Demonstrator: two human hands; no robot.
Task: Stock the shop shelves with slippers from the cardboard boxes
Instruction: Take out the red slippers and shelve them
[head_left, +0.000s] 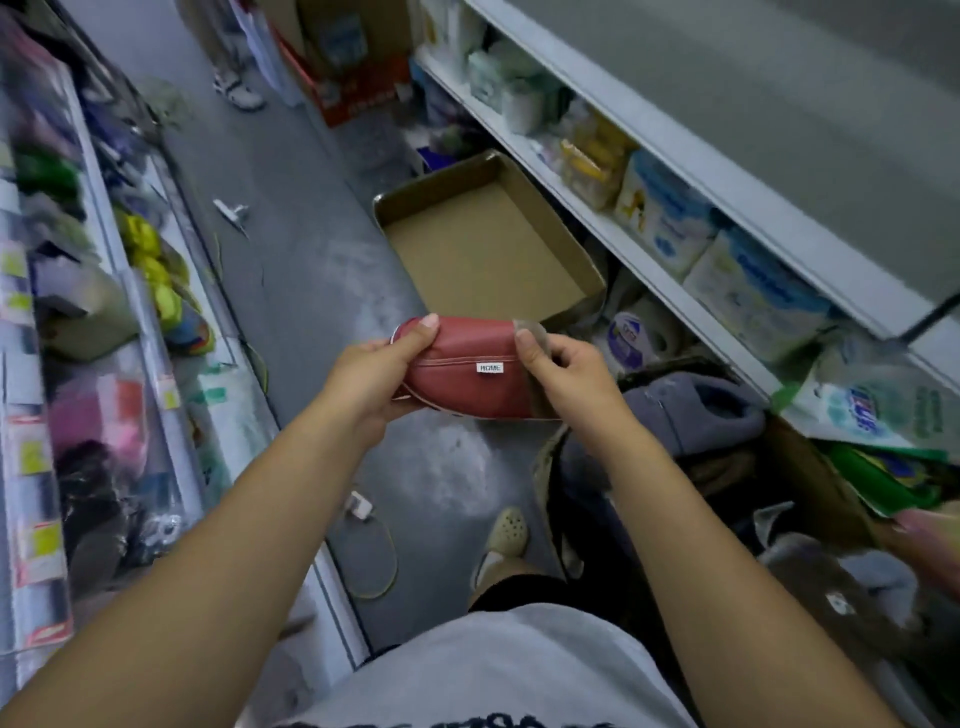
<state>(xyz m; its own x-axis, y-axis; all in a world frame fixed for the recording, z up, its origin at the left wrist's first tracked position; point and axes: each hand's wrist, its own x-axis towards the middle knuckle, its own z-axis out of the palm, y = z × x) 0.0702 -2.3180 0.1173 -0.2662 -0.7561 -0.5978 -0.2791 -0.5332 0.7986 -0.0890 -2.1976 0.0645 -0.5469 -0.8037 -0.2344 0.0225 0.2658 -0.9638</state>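
From the head view, you hold a red slipper (467, 379) over the aisle floor (311, 291) in front of your chest, its small white "HOME" tag (490, 368) facing up. Your left grip (384, 374) is wrapped round one end, thumb on top and fingers underneath. Your right grip (566, 374) pinches the other end, where a thin brownish sheet (535, 332) sits under the thumb; it may be wrapping or part of the slipper, you cannot tell from here. Beyond the slipper an empty cardboard box (483, 254) lies on the floor against the right-hand shelves (649, 156), which carry packaged goods. By your right leg a second cardboard box (815, 483) stands open with a grey slipper (691, 410) on top of its load. The left-hand shelves (135, 291) are blurred, with mixed coloured stock. This looks like the step between box and shelf: the slipper is out and in hand, not yet placed. Next you likely need to free that sheet if it is wrapping, pick a shelf spot, and turn toward it while keeping both ends firmly held.
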